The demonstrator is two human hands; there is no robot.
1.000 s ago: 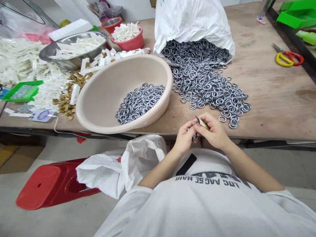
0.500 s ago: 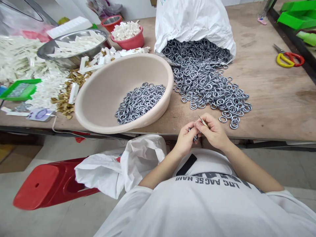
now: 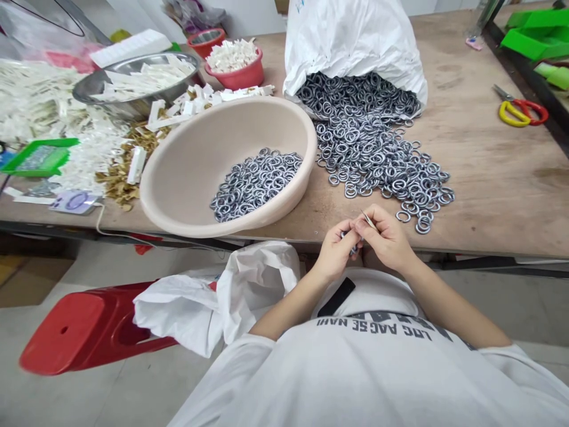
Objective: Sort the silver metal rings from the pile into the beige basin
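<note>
Pinches a slim pointed tool [image 3: 368,219] with closed fingers of the right hand [image 3: 387,238]; curls fingers of the left hand [image 3: 335,249] round grey rings [image 3: 354,250].

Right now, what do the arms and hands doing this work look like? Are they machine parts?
No, they're human. The left hand and right hand are gloveless, with no cables. No watch or bracelet shows. The loose white sleeves leave both forearms bare.

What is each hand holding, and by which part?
The left hand holds grey rings, exact grip unclear; the right hand holds a thin pointed tool behind its tip, between thumb and fingers.
</note>
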